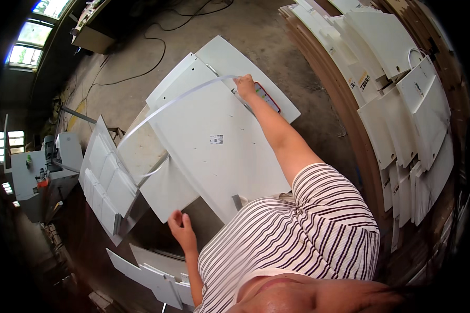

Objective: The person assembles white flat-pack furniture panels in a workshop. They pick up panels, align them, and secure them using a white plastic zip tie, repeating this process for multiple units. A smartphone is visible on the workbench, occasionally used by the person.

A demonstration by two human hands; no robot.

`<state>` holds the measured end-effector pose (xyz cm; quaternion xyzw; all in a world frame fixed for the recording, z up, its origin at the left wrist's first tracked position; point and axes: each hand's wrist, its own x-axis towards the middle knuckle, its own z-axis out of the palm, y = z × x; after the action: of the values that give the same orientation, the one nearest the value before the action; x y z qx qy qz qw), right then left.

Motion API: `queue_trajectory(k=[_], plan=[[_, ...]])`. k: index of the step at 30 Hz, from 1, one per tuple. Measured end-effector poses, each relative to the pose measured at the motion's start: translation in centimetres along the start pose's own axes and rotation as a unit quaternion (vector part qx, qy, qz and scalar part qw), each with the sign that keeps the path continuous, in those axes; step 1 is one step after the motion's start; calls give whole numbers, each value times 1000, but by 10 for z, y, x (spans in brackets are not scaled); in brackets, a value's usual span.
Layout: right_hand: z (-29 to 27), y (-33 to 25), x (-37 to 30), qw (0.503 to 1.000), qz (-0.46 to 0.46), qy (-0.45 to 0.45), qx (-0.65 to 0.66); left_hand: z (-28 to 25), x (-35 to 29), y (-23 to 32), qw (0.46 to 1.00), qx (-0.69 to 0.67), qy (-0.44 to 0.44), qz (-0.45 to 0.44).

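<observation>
While the right hand's grip (pixel 245 87) pinched the white strip (pixel 167 105) at twelve o'clock, the left hand (pixel 184 230) hung empty, fingers parted, at seven. Keeping the strip untwisted seemed wise.

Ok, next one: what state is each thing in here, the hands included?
Right hand: closed on the strip.
Left hand: open, empty.
White strip: bowed in a long curve.
Labelled white panel: lying flat, label up.
Red-edged phone: screen up, lit.
Black cable: loosely curved across the floor.
Right-side panels: stacked, edges uneven.
</observation>
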<state>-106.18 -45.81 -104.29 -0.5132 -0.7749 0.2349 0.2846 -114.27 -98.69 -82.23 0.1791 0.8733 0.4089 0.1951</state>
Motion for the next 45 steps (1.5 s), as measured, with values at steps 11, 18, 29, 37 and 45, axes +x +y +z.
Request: queue_trajectory(k=[11,18,29,37,45], plan=[[-39,-16,22,993,-32,-110,-5,25,-101,-91,963,-89,-130,-219],[-4,-10,-4,994,-14,-108,-6,47,-115,-110,956,-34,-185,-226],[-76,-30,-13,993,-53,-86,-59,14,-102,-73,949,43,-285,-131],[-84,-50,-9,980,-36,-183,-73,7,-124,-136,946,15,-270,-178],[-25,-25,-25,988,-38,-151,2,-5,-133,-127,944,19,-263,-200]])
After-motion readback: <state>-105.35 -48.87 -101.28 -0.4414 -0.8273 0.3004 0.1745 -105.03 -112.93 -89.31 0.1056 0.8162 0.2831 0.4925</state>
